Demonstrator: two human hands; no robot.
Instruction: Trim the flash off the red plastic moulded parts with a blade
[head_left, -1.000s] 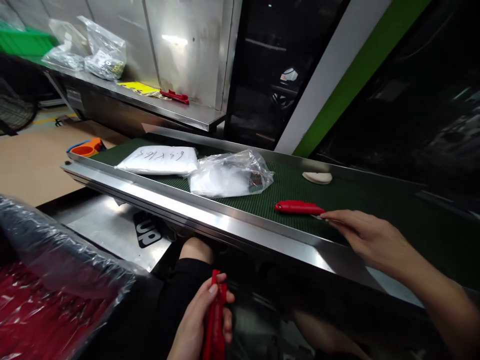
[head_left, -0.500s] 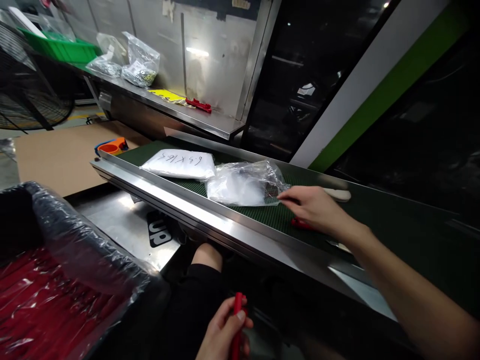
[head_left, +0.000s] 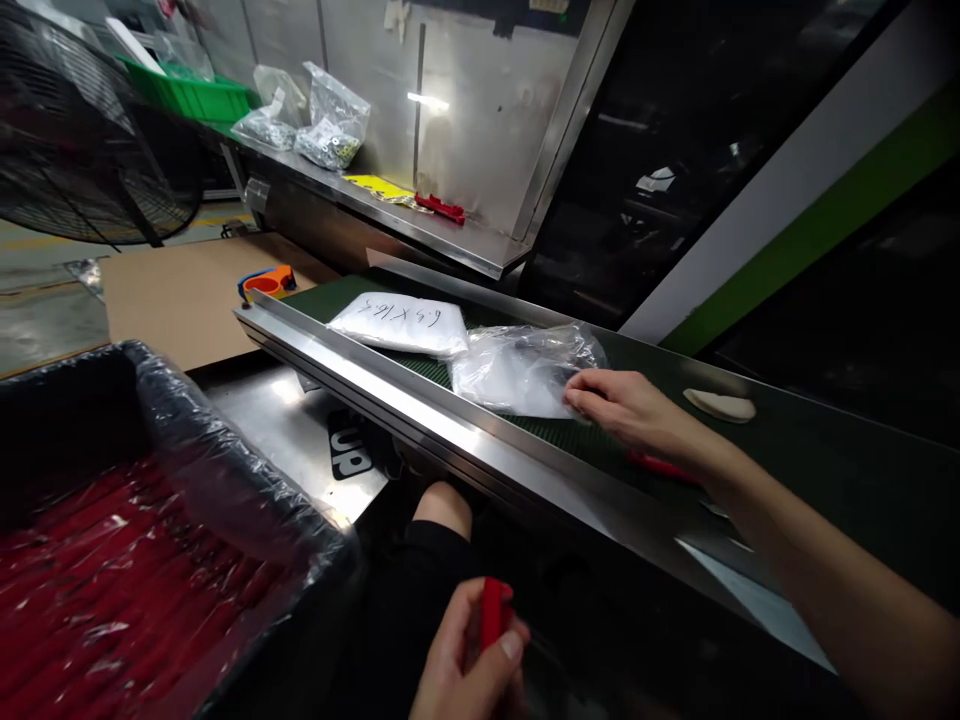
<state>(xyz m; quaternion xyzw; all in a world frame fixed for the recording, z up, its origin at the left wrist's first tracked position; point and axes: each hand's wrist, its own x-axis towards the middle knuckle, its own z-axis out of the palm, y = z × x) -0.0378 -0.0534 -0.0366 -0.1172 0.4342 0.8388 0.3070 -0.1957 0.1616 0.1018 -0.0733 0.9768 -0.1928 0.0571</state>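
Observation:
My left hand (head_left: 476,650), low in the view, is closed around a red plastic part (head_left: 492,612); its upper end shows above the thumb, and the rest is hidden by the fingers. Over the green conveyor belt (head_left: 810,480), my right hand (head_left: 619,405) pinches at the right end of a clear plastic bag (head_left: 517,372) with whitish contents. What exactly lies between the fingertips is hard to make out. Left of that bag lies a white packet (head_left: 401,322) with handwritten figures. Another red part (head_left: 664,467) rests on the belt, partly behind my right wrist.
A black-lined bin (head_left: 247,490) of red parts (head_left: 112,590) stands at lower left. An off-white curved piece (head_left: 720,405) lies on the belt. Beyond the metal rail (head_left: 420,400), orange tape dispenser (head_left: 268,283) sits on cardboard (head_left: 172,290). A fan (head_left: 82,150) and a shelf (head_left: 450,235) with bags (head_left: 330,125) stand behind.
The view has turned left, so the scene sits farther right. My right fingertips have moved from the bag's edge onto its right end. The red part in my left hand has turned.

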